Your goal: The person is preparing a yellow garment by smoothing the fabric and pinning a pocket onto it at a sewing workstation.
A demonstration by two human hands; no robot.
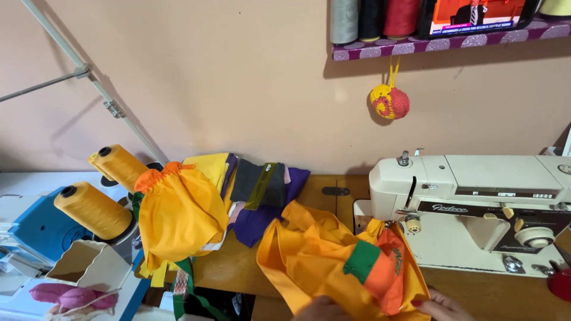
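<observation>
Hands low in my view, both barely poking in at six o'clock. Left hand (321,309) sits under the yellow garment (309,255), only its knuckles showing, touching the cloth; whether its fingers are curled on the fabric or lying loose I cannot tell. Right hand (443,308) comes in at about five o'clock, fingertips resting against the garment's lower edge beside the orange patch (386,270); its grip is hidden too, so no call from me there.

Yellow garment lies bunched on the wooden table (238,267), spreading from centre toward the sewing machine (470,208) at three o'clock, its upper corner tucked right up by the needle area. A green band (360,261) sits just beside the orange patch (the two touch).

At nine o'clock I see two yellow thread cones (95,209) tilted on a blue machine (33,229), and a second yellow piece (178,214) with an orange gathered top heaped beside them. Purple and grey fabrics (264,199) lie folded at the back against the wall. Up at one o'clock, a crocheted ball (389,102) hangs from a purple shelf (446,43) carrying thread spools (372,19).
</observation>
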